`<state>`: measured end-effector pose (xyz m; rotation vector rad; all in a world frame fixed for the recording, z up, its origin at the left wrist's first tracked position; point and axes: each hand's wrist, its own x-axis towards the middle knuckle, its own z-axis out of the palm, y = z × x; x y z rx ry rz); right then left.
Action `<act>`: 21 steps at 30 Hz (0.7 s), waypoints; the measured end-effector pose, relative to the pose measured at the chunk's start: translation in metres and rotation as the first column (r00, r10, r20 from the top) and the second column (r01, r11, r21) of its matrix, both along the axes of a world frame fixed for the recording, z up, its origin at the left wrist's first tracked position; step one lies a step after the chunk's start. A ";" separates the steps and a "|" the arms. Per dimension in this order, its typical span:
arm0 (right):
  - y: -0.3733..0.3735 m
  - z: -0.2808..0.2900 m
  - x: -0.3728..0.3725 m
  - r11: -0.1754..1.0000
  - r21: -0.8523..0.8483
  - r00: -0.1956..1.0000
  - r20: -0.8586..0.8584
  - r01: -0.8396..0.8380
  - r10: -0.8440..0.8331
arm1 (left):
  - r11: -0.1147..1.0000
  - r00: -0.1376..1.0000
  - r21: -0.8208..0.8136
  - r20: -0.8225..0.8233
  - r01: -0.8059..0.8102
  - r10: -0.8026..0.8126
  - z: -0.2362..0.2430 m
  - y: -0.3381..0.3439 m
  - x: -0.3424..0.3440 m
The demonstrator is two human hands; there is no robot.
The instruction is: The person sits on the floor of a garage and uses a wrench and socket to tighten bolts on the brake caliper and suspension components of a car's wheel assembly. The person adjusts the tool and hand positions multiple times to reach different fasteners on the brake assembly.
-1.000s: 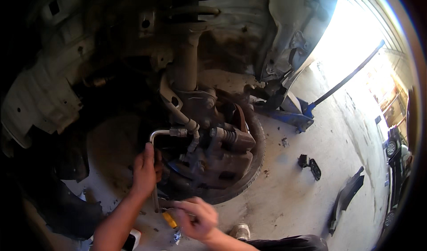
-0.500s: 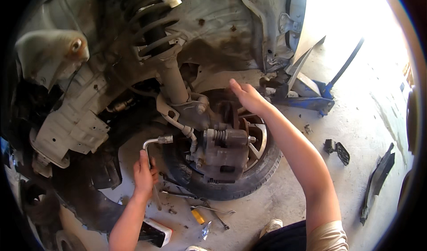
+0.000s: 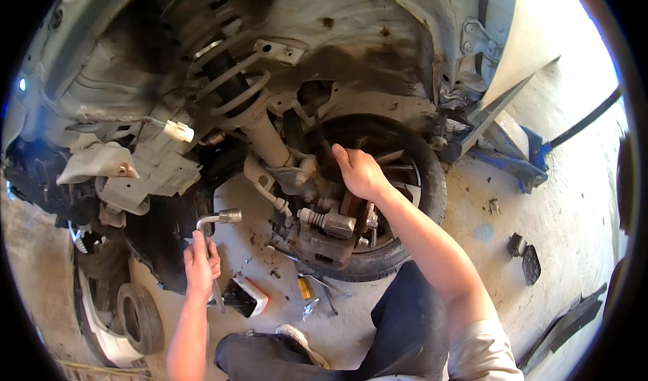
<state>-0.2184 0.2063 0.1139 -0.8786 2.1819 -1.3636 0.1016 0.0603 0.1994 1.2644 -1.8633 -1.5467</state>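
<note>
My left hand [image 3: 200, 267] is closed around the shaft of an L-shaped socket wrench [image 3: 214, 220], its socket end pointing right in the air. My right hand [image 3: 359, 173] is curled at the top of the brake assembly, thumb up. Its fingers are hidden, so what they grip cannot be made out. Just below it is the rusty brake caliper [image 3: 331, 231], beside the edge of the brake disc [image 3: 351, 205]. The strut [image 3: 264, 138] with its coil spring [image 3: 236, 74] rises to the upper left. Under the assembly a wheel [image 3: 428, 178] lies flat on the floor.
Several tools, including a yellow-handled one [image 3: 304, 288], lie by an open box [image 3: 248, 294] near my knees. A blue jack [image 3: 516, 161] stands at right. A black pedal-like part [image 3: 530, 263] and a dark strip [image 3: 565, 323] lie on the floor. A loose tyre [image 3: 140, 318] is at lower left.
The view has shifted, and my bent legs now show. The brake assembly appears turned, with my right hand at its top. My left hand still holds the socket wrench.
</note>
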 end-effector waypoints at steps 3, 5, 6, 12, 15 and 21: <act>0.001 0.001 -0.003 1.000 0.019 1.000 0.018 -0.002 0.002 | 0.999 0.998 -0.004 0.053 -0.036 0.036 0.011 0.015 -0.001; 0.000 0.003 -0.002 0.999 0.040 1.000 0.011 0.002 -0.002 | 0.999 0.996 0.003 0.080 -0.036 0.035 0.013 0.023 -0.001; -0.001 0.003 -0.001 0.999 0.050 1.000 0.008 0.004 -0.004 | 1.000 0.997 0.010 0.080 -0.023 0.022 0.013 0.026 -0.003; -0.001 -0.006 0.001 0.998 -0.010 0.997 0.036 0.062 -0.061 | 0.996 0.996 0.085 0.085 -0.019 0.011 0.004 0.038 -0.011; -0.003 -0.014 -0.002 0.994 -0.058 0.995 0.061 0.088 -0.085 | 0.992 0.996 0.122 0.085 -0.030 0.020 -0.008 0.039 -0.014; -0.008 -0.018 0.001 0.975 -0.155 0.979 0.150 0.159 -0.135 | 0.989 0.986 0.146 0.164 -0.012 -0.012 -0.033 0.009 -0.021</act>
